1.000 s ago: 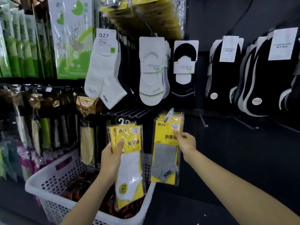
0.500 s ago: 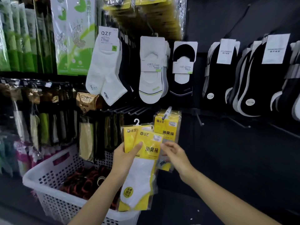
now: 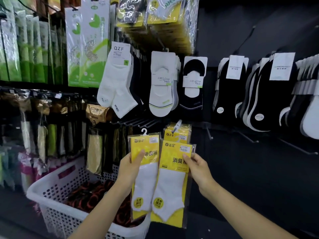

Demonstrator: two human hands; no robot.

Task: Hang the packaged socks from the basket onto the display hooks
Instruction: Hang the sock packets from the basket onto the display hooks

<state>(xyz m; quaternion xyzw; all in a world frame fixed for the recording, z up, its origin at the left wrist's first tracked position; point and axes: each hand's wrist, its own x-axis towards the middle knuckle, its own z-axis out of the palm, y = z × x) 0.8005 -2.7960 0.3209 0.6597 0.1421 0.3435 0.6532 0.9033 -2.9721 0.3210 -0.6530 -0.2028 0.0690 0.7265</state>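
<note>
Hanging yellow packs (image 3: 181, 135) fill hook (image 3: 177, 125) behind held sock packs (image 3: 172, 183); basket (image 3: 39, 188) below-left.

Two hands, two held packets, one basket, six hanging bunches.

Two hands show, the left hand (image 3: 128, 168) and the right hand (image 3: 198, 168), each gripping one yellow sock packet: the left packet (image 3: 146, 183) and the right packet (image 3: 172, 187), two together, one white sock visible in each. One white hanger (image 3: 144, 131) tops the left packet. One white basket (image 3: 57, 219) sits below. One hook (image 3: 177, 125) behind carries one stack of yellow packets (image 3: 180, 135), too tightly layered to count. The row above holds six bunches: one white ankle-sock bunch (image 3: 115, 83), one white low-cut bunch (image 3: 161, 87), one black low-cut bunch (image 3: 191, 102), and three mostly black bunches (image 3: 265, 104) further right.
</note>
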